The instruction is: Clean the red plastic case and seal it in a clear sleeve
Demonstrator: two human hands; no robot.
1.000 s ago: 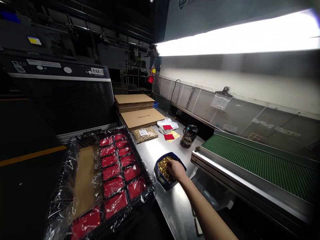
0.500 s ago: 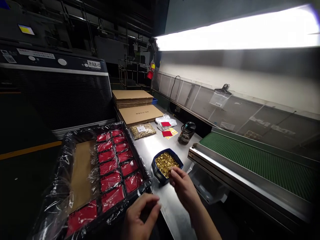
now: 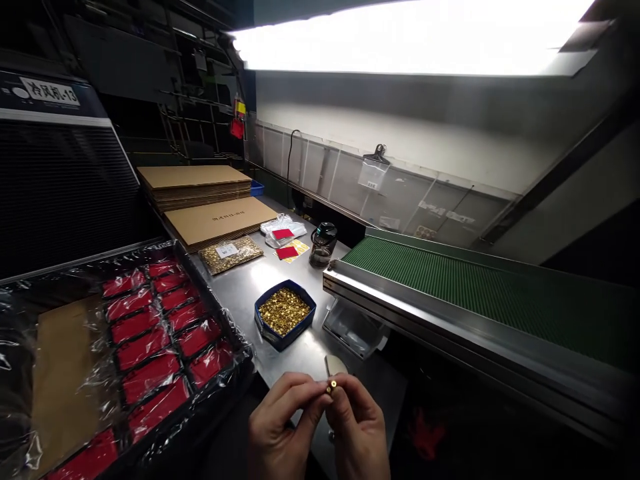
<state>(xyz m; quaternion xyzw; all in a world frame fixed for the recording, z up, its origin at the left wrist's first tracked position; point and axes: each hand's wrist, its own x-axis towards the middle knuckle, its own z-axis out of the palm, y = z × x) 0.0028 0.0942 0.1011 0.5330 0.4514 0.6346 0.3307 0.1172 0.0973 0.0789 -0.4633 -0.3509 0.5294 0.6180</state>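
My left hand (image 3: pixel 285 423) and my right hand (image 3: pixel 359 423) meet fingertip to fingertip above the near edge of the metal table. Both are closed in a pinch around small brass-coloured pieces (image 3: pixel 333 385), one of which shows a round hole. Fingers partly cover the pieces, so their exact number is hidden. Beyond the hands stands a dark blue tray (image 3: pixel 285 344), filled with many similar gold-coloured pieces (image 3: pixel 284 311). Just behind my fingertips is a pale rounded object (image 3: pixel 337 365), partly hidden and not clear in kind.
On the left, a crate lined with black plastic (image 3: pixel 220 373) holds red packets (image 3: pixel 150 380). A bag of gold pieces (image 3: pixel 231 255), cardboard stacks (image 3: pixel 220 220) and a dark jug (image 3: pixel 323 245) stand farther back. A green conveyor belt (image 3: pixel 440 280) runs along the right, a clear bin (image 3: pixel 355 330) below it.
My right hand has come away from the blue tray and joined my left hand, which has closed to a pinch. The view has turned to the right.
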